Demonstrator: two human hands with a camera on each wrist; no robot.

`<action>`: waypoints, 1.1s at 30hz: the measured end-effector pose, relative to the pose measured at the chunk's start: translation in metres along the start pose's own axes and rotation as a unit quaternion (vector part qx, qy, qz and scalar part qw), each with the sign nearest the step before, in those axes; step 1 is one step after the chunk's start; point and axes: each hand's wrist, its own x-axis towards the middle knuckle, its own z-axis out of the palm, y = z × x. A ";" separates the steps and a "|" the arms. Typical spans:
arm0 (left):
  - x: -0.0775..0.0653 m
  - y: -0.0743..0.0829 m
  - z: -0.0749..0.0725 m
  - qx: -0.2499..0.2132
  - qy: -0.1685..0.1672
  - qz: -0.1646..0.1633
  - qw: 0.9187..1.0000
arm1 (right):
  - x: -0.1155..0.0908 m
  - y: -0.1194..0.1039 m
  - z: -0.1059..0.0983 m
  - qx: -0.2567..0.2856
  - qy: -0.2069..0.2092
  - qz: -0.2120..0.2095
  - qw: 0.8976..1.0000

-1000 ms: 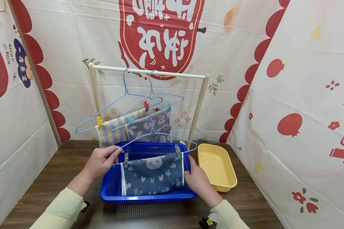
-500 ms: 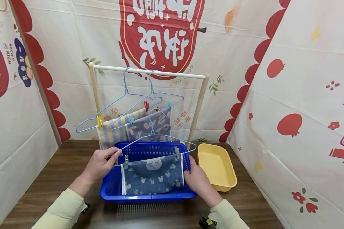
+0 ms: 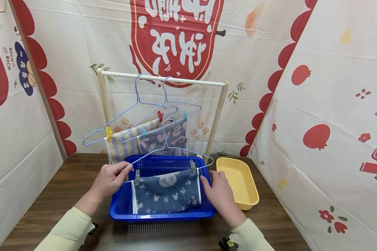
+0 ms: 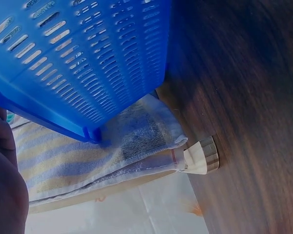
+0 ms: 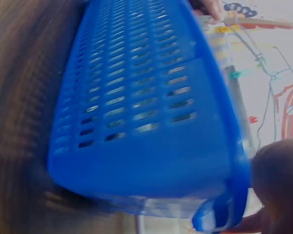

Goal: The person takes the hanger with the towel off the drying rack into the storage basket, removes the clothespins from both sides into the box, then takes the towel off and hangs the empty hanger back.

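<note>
My left hand [image 3: 113, 179] grips the left arm of a blue wire hanger [image 3: 165, 144], just above the basket's left side. Two grey clothespins [image 3: 137, 177] fasten a dark blue towel [image 3: 166, 193] with pale mouse-head prints to the hanger's lower bar. The towel hangs into a blue plastic basket [image 3: 163, 218]. Beside the towel's right edge, over the basket's right rim, my right hand [image 3: 221, 191] has its thumb and fingers apart, with nothing seen between them. Blur in the right wrist view hides whether it touches the rim.
Behind the basket stands a wooden rack with a white rail [image 3: 191, 81]. Two blue hangers on it carry a striped towel [image 3: 124, 144] and a grey-purple towel [image 3: 176, 139], held by clothespins. A yellow tray [image 3: 238, 181] lies right of the basket on the brown table [image 3: 270, 223].
My right hand has let go at the towel's right edge and shifted slightly right, its fingers now apart. The held hanger has dipped slightly, drifting left; my left hand keeps its grip.
</note>
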 end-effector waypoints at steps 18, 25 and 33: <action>0.003 0.003 0.001 0.016 -0.003 0.001 1.000 | 0.038 -0.021 -0.014 -0.091 -0.045 -0.284 0.953; 0.003 0.004 0.001 0.021 -0.001 0.007 1.000 | 0.049 -0.023 -0.010 -0.105 -0.083 -0.290 0.948; 0.004 0.007 0.001 0.019 0.001 0.002 1.000 | 0.054 -0.021 -0.009 -0.062 -0.081 -0.288 0.952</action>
